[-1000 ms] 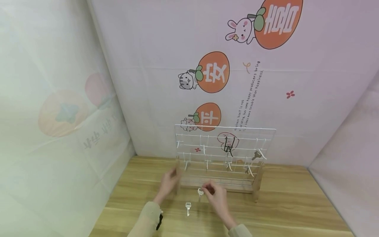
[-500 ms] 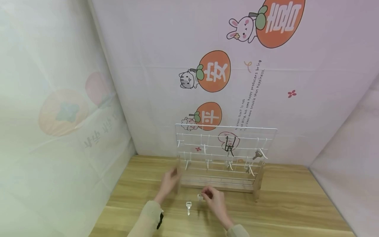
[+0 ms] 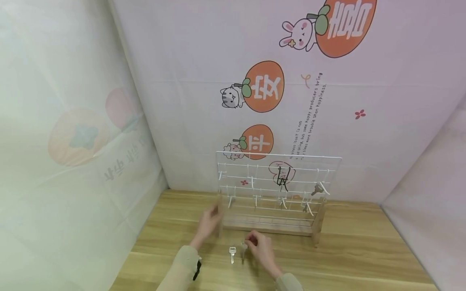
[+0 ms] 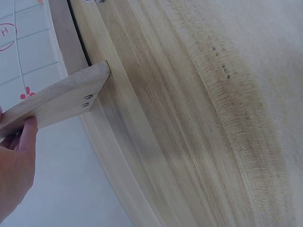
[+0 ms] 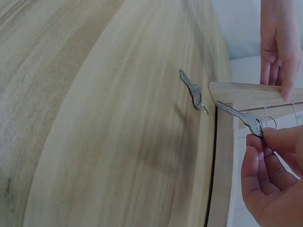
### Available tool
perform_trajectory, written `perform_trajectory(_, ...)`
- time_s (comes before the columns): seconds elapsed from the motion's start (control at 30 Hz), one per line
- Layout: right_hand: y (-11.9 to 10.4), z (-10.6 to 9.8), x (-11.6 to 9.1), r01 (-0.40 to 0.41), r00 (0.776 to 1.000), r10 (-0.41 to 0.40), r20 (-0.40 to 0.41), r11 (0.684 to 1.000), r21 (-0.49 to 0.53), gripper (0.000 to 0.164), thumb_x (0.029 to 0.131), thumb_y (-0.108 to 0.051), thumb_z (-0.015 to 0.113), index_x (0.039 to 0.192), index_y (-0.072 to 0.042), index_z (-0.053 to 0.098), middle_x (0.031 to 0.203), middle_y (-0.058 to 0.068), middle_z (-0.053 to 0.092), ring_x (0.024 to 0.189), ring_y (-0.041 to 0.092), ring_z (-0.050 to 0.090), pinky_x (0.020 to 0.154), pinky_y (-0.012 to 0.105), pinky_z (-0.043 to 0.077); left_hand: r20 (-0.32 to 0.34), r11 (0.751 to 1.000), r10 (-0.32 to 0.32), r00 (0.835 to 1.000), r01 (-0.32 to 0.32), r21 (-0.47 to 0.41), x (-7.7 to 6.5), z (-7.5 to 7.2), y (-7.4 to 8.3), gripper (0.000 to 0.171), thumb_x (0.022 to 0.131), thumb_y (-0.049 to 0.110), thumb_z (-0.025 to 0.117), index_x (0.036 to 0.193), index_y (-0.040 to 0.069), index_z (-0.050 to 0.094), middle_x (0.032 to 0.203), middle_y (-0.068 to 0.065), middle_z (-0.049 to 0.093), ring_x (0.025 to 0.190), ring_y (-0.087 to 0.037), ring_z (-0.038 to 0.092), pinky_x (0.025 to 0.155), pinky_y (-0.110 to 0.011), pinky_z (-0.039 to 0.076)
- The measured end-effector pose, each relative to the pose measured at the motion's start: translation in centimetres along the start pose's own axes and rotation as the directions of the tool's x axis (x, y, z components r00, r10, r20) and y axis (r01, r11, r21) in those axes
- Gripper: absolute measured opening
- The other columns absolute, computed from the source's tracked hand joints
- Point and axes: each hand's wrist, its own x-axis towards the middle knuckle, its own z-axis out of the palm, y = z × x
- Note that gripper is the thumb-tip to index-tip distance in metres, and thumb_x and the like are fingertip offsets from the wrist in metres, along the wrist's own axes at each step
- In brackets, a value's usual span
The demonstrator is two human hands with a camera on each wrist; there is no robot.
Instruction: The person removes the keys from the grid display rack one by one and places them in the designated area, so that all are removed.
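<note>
Between thumb and fingertips my right hand (image 3: 261, 248) pinches a silver key (image 5: 246, 119) by its head, where a small ring (image 5: 269, 124) is attached. In the right wrist view the key's blade points away from the fingers. Another silver key (image 3: 232, 254) lies on the wooden tabletop just left of it. My left hand (image 3: 209, 222) holds the wooden side board (image 4: 57, 101) of a white wire grid rack (image 3: 280, 155); its thumb lies against the board in the left wrist view. The remaining left fingers are partly hidden by the board.
Several white hooks and one black hook (image 3: 282, 178) hang on the grid. A darker key (image 3: 317, 189) hangs at the rack's upper right. Printed cloth walls (image 3: 196, 121) surround the wood-grain tabletop (image 3: 349, 242) at the back and sides.
My right hand has shifted slightly toward me and to the left with the key, closer to the key on the table. The left hand has stayed at the rack's side.
</note>
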Motion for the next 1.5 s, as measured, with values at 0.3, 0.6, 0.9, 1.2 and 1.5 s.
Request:
perform_trajectory(0.3, 0.9, 0.7, 0.1, -0.007, 0.999, 0.007, 0.035, 1.000, -0.006, 0.008, 0.082, 0.001, 0.073, 0.086, -0.005, 0.068, 0.077, 0.005, 0.071, 0.064, -0.004, 0.053, 0.054, 0.012, 0.048, 0.009, 1.000, -0.013, 1.000, 0.013, 0.014, 0.1, 0.0, -0.3, 0.056, 0.098, 0.024, 0.063, 0.143, -0.005, 0.046, 0.138, -0.027, 0.057, 0.126, -0.043, 0.057, 0.108, -0.052, 0.049)
perform_trajectory(0.6, 1.6, 1.0, 0.2, -0.013, 0.997, 0.014, 0.079, 1.000, -0.020, 0.009, 0.081, 0.002, 0.073, 0.084, -0.004, 0.068, 0.078, 0.005, 0.071, 0.066, 0.001, 0.058, 0.057, 0.011, 0.050, 0.006, 1.000, -0.014, 1.000, 0.014, 0.017, 0.0, -0.1, -0.1, 0.055, 0.097, 0.026, 0.063, 0.142, -0.003, 0.048, 0.137, -0.025, 0.059, 0.126, -0.040, 0.059, 0.108, -0.051, 0.050)
perform_trajectory(0.9, 2.2, 1.2, 0.5, -0.011, 0.995, 0.014, 0.095, 0.999, -0.034, 0.009, 0.080, 0.002, 0.074, 0.082, -0.004, 0.068, 0.076, 0.004, 0.070, 0.065, 0.000, 0.057, 0.056, 0.011, 0.049, 0.013, 1.000, -0.007, 1.000, 0.007, 0.012, 0.0, -0.1, -0.1, 0.055, 0.098, 0.023, 0.062, 0.142, -0.004, 0.047, 0.138, -0.025, 0.058, 0.126, -0.040, 0.059, 0.108, -0.052, 0.049)
perform_trajectory(1.2, 2.4, 1.3, 0.4, -0.026, 0.993, 0.029, 0.111, 0.999, -0.026, 0.010, 0.079, 0.005, 0.074, 0.081, -0.003, 0.068, 0.075, 0.005, 0.070, 0.066, 0.003, 0.058, 0.057, 0.012, 0.049, 0.008, 0.999, -0.033, 0.999, 0.033, 0.020, 0.2, 0.0, -0.2, 0.053, 0.098, 0.017, 0.062, 0.144, -0.003, 0.045, 0.139, -0.024, 0.058, 0.127, -0.039, 0.059, 0.109, -0.051, 0.049)
perform_trajectory(1.5, 2.9, 1.7, 0.6, -0.023, 0.991, 0.029, 0.128, 0.999, -0.050, 0.006, 0.081, 0.003, 0.073, 0.081, -0.001, 0.068, 0.075, 0.004, 0.070, 0.066, -0.001, 0.055, 0.057, 0.012, 0.048, 0.006, 0.999, -0.031, 1.000, 0.031, 0.022, 0.2, 0.0, -0.3, 0.053, 0.098, 0.021, 0.062, 0.143, -0.003, 0.046, 0.140, -0.023, 0.057, 0.128, -0.038, 0.057, 0.111, -0.051, 0.047)
